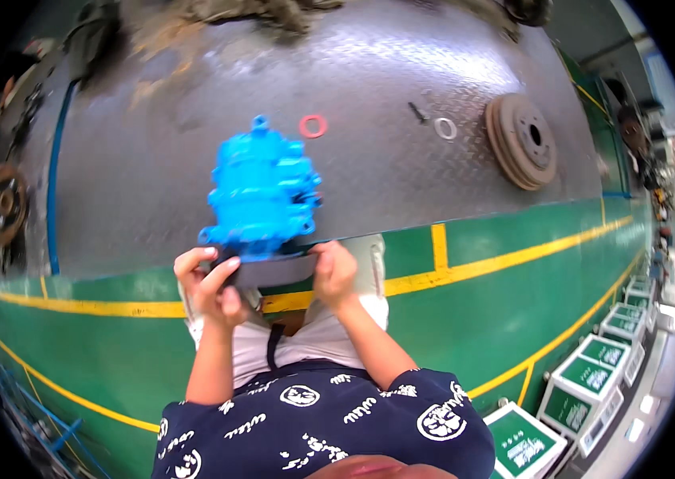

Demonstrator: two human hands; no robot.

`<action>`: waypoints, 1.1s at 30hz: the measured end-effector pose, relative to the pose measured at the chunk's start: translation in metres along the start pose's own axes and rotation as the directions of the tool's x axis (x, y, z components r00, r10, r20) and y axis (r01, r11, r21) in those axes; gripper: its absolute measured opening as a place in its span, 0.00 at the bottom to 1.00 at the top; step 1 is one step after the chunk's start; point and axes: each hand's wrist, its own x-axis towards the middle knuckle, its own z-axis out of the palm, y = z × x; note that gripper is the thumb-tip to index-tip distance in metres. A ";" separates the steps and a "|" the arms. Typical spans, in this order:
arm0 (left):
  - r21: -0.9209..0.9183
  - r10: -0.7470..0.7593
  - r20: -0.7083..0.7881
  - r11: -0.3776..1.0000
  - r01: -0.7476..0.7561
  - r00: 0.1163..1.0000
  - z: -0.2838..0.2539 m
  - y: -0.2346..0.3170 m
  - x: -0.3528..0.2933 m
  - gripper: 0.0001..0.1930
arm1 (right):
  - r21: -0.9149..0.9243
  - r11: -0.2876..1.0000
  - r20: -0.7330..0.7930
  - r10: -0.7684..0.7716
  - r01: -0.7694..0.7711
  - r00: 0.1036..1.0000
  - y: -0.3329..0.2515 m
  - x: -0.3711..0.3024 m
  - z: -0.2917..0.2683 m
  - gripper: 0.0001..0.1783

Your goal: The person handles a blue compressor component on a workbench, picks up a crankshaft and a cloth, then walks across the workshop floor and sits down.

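A bright blue cast metal housing (258, 188), shaped like a compressor body with lugs and ports, rests on the metal table near its front edge. At its near end is a dark curved piece (276, 270) with a grey face, blurred, so I cannot tell its kind. My left hand (214, 279) is closed on the left end of this piece, thumb and fingers bent. At its right end, my right hand (334, 271) pinches it by the black edge. Just right of the housing's far end lies a red ring (313, 126).
Right of the housing lie a small black bolt-like part (417, 112), a pale ring (445, 128) and a rusty brake disc (513, 128). Another rusty disc (3, 205) is at far left. Dirty cloth (250, 9) lies at the back. Green-and-white boxes (585, 375) stand lower right.
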 end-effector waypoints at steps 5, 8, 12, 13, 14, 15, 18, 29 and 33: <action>-0.197 0.039 0.312 0.980 0.024 0.949 -0.008 0.012 0.029 0.20 | -0.089 0.992 0.254 0.107 -0.087 0.961 -0.038 0.030 -0.046 0.10; -0.073 -0.105 0.508 0.984 0.164 0.855 -0.030 0.044 0.066 0.23 | -0.153 0.979 0.355 0.184 -0.137 0.917 -0.055 0.050 -0.077 0.17; 0.139 -0.257 0.632 0.966 0.218 0.731 -0.040 0.089 0.119 0.20 | -0.099 0.941 0.428 0.333 -0.322 0.840 -0.045 0.057 -0.127 0.21; 0.208 -0.301 0.619 0.954 0.218 0.725 -0.043 0.086 0.114 0.21 | -0.101 0.935 0.449 0.347 -0.339 0.823 -0.039 0.060 -0.140 0.21; 0.233 -0.313 0.608 0.949 0.213 0.730 -0.043 0.087 0.116 0.19 | -0.109 0.927 0.461 0.367 -0.359 0.808 -0.032 0.062 -0.157 0.21; 0.229 -0.313 0.619 0.949 0.216 0.721 -0.041 0.090 0.123 0.18 | -0.148 0.925 0.466 0.377 -0.350 0.801 -0.023 0.064 -0.179 0.22; 0.293 -0.359 0.617 0.931 0.219 0.700 -0.045 0.100 0.124 0.17 | -0.276 0.824 0.450 0.565 -0.494 0.691 -0.009 0.071 -0.238 0.20; 0.464 -0.438 0.777 0.884 0.061 0.452 -0.043 0.101 0.142 0.20 | -0.537 0.054 0.147 0.989 -0.842 -0.030 0.104 0.012 -0.393 0.12; 0.348 -0.348 0.823 0.934 0.087 0.449 -0.047 0.087 0.150 0.18 | -0.307 0.140 0.236 0.969 -0.941 0.067 0.038 0.043 -0.375 0.13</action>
